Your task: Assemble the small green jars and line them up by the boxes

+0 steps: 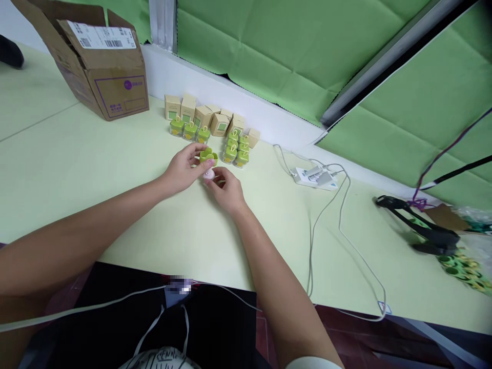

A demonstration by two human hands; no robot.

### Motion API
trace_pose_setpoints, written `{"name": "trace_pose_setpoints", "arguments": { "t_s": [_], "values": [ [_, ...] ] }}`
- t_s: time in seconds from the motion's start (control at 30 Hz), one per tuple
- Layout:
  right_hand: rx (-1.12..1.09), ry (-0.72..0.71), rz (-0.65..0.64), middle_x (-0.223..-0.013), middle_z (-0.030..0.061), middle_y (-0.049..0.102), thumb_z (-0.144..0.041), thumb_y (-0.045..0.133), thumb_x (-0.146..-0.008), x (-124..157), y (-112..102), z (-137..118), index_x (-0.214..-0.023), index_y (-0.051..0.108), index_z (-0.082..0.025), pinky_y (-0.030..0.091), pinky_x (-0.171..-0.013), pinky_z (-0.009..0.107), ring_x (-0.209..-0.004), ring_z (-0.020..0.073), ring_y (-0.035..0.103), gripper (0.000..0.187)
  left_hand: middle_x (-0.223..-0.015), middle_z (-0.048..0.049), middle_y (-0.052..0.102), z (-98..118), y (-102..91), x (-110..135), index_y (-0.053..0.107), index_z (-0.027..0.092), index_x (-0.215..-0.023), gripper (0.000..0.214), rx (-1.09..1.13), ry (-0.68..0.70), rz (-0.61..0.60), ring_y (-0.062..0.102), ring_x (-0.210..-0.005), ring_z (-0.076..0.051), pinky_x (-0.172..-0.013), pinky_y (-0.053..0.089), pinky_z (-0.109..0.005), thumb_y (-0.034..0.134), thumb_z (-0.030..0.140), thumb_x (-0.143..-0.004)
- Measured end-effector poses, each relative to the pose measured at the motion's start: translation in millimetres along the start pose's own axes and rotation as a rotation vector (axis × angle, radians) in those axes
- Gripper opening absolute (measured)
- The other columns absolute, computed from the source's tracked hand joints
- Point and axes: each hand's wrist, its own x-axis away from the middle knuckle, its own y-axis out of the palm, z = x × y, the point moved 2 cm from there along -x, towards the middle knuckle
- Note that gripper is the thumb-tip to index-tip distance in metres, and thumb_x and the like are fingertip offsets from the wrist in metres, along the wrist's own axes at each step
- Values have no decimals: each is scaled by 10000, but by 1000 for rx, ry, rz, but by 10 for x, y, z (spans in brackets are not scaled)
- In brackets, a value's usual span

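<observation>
My left hand (183, 169) pinches a small green lid-shaped piece (208, 155) between thumb and fingers, just above the pale green table (77, 164). My right hand (226, 188) is curled around a small pink-white round object (209, 175) directly under the green piece. The two hands touch or nearly touch at these pieces. Just behind them stand several small green-capped jars (190, 130) and a row of small tan cartons (203, 114).
An open cardboard box (100, 66) sits at the back left. A white power strip (313, 178) with cables lies to the right. A black tool (418, 228) and green bits (463, 267) lie at the far right. Green paper covers the wall behind.
</observation>
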Motion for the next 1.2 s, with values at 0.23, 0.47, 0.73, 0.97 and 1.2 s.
{"name": "trace_pose_setpoints", "arguments": {
  "t_s": [0.23,0.47,0.73,0.97,1.2],
  "values": [
    [-530,281,149,-991,41,751,-530,899,-688,-58,-161,40,-929,652,-213,603,-751,284,-912,179,732,469,-1246,-87,751,22,-106,-30,684,226,-1282,542,-259,134,37,724,-1086,-246,-928,602,-384,839,437,-807],
    [-735,238,107,-979,-2,762,-625,935,-656,-22,-170,-92,-1003,725,-246,594,-683,241,-791,128,734,555,-1246,-92,726,135,-85,71,724,209,-1223,389,-554,441,-88,692,-1185,-271,-1057,558,-416,756,302,-846],
    [-598,135,76,-1046,19,781,-728,874,-698,11,-130,-117,-1071,730,-255,629,-712,271,-921,172,754,620,-1268,-94,726,90,-80,50,736,225,-1248,409,-497,460,-88,697,-1183,-261,-1061,557,-408,779,399,-881],
    [-547,75,113,-1069,39,792,-736,848,-733,22,-120,-136,-1060,733,-244,643,-735,284,-970,185,745,601,-1311,-85,770,87,-73,56,739,224,-1304,477,-433,359,-123,727,-1168,-259,-1077,555,-397,796,421,-873],
    [-515,23,151,-1081,56,800,-714,840,-759,43,-109,-174,-1107,748,-238,651,-793,330,-984,201,743,596,-1324,-86,767,119,-67,62,736,229,-1311,452,-475,393,-114,727,-1159,-254,-1060,571,-403,763,399,-893]
  ]
}}
